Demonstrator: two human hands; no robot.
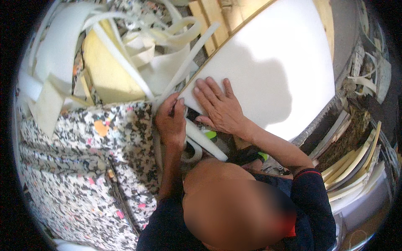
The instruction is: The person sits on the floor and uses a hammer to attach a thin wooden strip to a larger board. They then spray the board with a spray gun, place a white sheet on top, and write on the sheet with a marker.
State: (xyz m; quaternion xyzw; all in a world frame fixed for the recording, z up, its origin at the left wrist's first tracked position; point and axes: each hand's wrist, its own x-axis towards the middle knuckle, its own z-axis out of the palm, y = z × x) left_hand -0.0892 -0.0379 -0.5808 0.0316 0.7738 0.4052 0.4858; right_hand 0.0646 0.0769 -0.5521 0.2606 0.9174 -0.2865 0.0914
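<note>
A large white sheet [310,54], smooth and foam-like, lies on wood with a thin brown edge along its left side. My right hand [220,105] rests flat near its near-left corner, fingers spread, palm down. Beside that same corner, my left hand [171,125] is closed, with thumb and forefinger pressed together at the sheet's edge. What it pinches is hidden. A white foam strip [205,140] hangs down between my two forearms. Another long pale foam strip [192,56] runs up from beside my left hand.
Speckled multicoloured foam blocks [83,201] are stacked at left. Behind them pile up white offcuts [63,46] and a yellow foam piece [106,67]. Wooden slats [209,21] show under the sheet. At right are curved foam strips [356,163] and scrap [364,79].
</note>
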